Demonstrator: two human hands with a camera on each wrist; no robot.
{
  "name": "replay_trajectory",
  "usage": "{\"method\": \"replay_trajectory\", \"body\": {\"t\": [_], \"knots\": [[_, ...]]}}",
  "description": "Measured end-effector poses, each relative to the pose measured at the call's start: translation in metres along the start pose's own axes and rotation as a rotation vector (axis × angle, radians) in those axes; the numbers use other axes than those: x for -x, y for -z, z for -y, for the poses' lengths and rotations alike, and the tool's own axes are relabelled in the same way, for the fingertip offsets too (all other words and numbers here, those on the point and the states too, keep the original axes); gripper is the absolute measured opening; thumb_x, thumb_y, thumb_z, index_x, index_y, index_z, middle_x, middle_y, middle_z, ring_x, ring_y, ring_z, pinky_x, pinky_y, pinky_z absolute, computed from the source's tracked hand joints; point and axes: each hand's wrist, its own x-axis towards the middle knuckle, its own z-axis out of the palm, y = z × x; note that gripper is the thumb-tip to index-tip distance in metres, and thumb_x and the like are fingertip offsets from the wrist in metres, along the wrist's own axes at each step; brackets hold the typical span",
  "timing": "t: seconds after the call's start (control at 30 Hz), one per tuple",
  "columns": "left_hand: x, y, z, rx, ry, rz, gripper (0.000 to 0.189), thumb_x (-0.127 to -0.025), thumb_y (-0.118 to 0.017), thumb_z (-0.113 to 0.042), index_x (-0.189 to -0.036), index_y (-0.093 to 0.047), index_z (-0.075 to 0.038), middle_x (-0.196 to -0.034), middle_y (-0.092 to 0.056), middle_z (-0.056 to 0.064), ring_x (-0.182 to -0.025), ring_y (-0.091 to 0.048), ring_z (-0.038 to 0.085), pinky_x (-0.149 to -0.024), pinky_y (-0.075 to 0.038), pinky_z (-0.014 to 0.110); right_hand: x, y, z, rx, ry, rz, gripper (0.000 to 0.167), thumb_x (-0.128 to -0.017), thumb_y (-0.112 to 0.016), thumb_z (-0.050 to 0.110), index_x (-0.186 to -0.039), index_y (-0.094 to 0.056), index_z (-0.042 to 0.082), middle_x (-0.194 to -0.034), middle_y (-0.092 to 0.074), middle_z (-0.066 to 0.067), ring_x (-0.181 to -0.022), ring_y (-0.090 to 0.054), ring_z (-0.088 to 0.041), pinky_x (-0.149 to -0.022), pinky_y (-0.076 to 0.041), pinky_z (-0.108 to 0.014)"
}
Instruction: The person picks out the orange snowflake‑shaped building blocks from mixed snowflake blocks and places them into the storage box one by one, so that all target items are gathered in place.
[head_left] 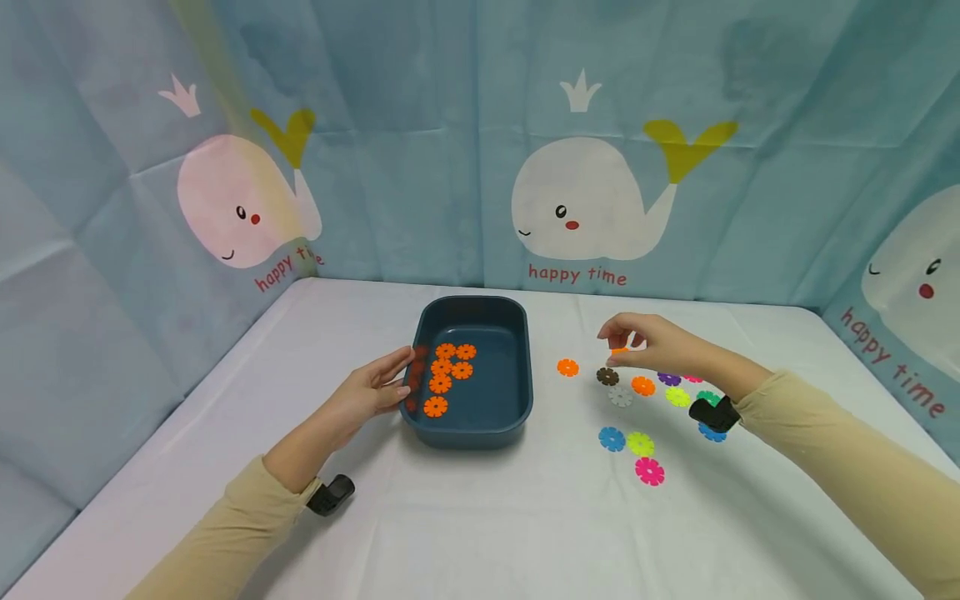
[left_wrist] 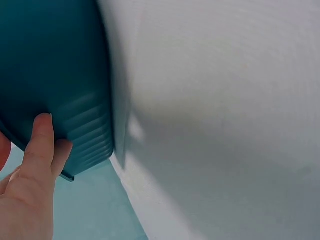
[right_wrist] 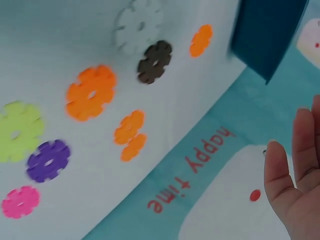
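Observation:
A dark blue plastic basin (head_left: pixel 480 432) stands on the table, with several orange notched discs (head_left: pixel 436 407) lying along its left side. My left hand (head_left: pixel 372 390) grips the basin's left rim; in the left wrist view its fingers (left_wrist: pixel 42 137) lie against the ribbed outer wall. Above the loose discs to the right hovers my right hand (head_left: pixel 648 343), fingers bent and thumb apart, with nothing seen held. Beneath it are a dark brown disc (head_left: pixel 607 377), a clear disc (head_left: pixel 621 397), an orange disc (head_left: pixel 643 386) and two overlapping orange discs (right_wrist: pixel 129 135).
Another orange disc (head_left: pixel 567 367) lies between basin and right hand. Purple (right_wrist: pixel 49 161), pink (head_left: pixel 649 472), blue (head_left: pixel 612 439) and yellow-green discs (head_left: pixel 641 444) are scattered nearby on the white tablecloth (head_left: pixel 480 525). A whale-print curtain (head_left: pixel 450 167) hangs behind the table.

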Motion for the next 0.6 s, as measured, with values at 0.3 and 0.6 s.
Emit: {"method": "replay_trajectory", "body": {"t": [0.3, 0.6], "knots": [[0.0, 0.0, 0.0, -0.003, 0.008, -0.003, 0.064, -0.101, -0.047, 0.0, -0.156, -0.016, -0.008, -0.161, -0.016, 0.012, -0.142, -0.027, 0.033, -0.106, -0.039, 0.043, 0.019, 0.005, -0.013, 0.024, -0.014, -0.045, 0.031, -0.085, -0.075, 0.009, -0.11, -0.061, 0.0, -0.098, -0.062, -0.002, -0.095, -0.055, -0.028, -0.083, -0.048, -0.048], [-0.001, 0.0, 0.001, 0.004, 0.002, 0.0, 0.064, -0.101, -0.047, 0.0, -0.156, -0.016, -0.007, -0.161, -0.016, 0.012, -0.142, -0.027, 0.033, -0.107, -0.038, 0.045, 0.029, 0.004, -0.03, 0.012, -0.035, -0.057, 0.033, -0.084, -0.076, 0.009, -0.112, -0.06, -0.001, -0.101, -0.061, -0.006, -0.096, -0.053, -0.028, -0.084, -0.048, -0.054]]}}
